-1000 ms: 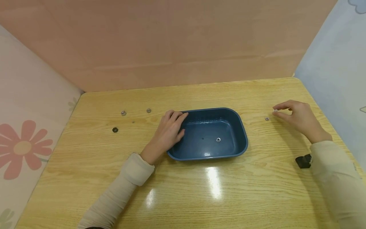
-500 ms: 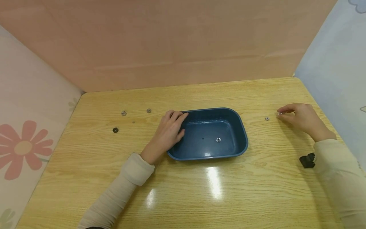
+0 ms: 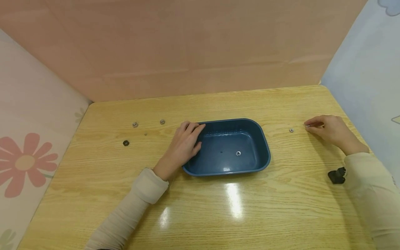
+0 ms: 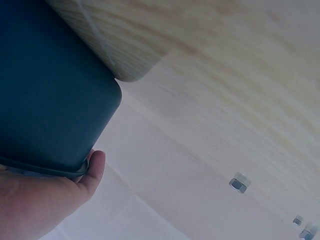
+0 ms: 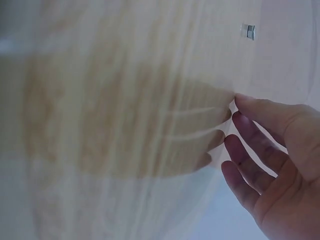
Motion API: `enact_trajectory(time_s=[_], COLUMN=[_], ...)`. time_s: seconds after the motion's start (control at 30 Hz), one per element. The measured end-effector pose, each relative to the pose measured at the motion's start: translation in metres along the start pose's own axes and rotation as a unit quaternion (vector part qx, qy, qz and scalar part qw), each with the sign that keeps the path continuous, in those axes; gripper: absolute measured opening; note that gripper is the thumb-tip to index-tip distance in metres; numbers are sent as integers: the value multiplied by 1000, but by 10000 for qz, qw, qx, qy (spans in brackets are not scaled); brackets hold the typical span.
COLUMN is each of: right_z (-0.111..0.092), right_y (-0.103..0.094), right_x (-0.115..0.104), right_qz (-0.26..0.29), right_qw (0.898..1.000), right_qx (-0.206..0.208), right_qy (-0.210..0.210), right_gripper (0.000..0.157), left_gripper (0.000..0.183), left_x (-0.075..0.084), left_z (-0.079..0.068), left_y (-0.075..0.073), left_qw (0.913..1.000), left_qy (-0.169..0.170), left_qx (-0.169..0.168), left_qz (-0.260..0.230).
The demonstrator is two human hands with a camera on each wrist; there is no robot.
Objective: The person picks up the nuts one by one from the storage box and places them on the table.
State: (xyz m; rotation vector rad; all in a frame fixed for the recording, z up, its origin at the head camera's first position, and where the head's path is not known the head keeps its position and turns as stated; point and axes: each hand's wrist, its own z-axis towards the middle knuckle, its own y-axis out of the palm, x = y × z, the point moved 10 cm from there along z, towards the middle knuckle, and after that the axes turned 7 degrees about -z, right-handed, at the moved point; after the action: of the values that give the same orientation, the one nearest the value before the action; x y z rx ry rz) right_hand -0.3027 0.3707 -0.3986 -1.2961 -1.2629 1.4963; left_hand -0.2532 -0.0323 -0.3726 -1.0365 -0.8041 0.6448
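A dark blue plastic basin [image 3: 225, 147] stands mid-table with a silver nut [image 3: 238, 153] on its floor. My left hand [image 3: 184, 142] grips the basin's left rim, the thumb on the inner side; the left wrist view shows the basin's outer wall [image 4: 55, 95] above that hand [image 4: 47, 200]. At the right, my right hand [image 3: 334, 131] pinches a small shiny nut [image 3: 307, 125] between thumb and forefinger, down at the tabletop. The fingertips mostly cover it, and the right wrist view does not show it. Left of those fingertips lies another silver nut [image 3: 291, 130].
On the left of the table [image 3: 93, 180] lie a black nut [image 3: 126, 143], a silver nut [image 3: 135, 125], another silver nut [image 3: 162, 122] and a tiny one [image 3: 145, 134]. A black object [image 3: 336, 176] sits by the right sleeve. Walls border the table's back and sides.
My right hand has moved slightly right and down to the tabletop with the small nut in its fingertips. The left hand and the basin have stayed in place.
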Motion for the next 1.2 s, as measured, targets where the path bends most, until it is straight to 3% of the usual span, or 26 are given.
enact_trajectory(time_s=[1.2], right_z=[-2], right_y=[2], right_x=[2], right_qz=[94], right_qw=[9997], right_qx=[-161], right_qy=[164], right_gripper=[31], left_gripper=[58], left_x=[0], left_z=[0], left_y=[1], left_qw=[9999], left_qy=[-61], left_qx=[-62], left_qz=[-61])
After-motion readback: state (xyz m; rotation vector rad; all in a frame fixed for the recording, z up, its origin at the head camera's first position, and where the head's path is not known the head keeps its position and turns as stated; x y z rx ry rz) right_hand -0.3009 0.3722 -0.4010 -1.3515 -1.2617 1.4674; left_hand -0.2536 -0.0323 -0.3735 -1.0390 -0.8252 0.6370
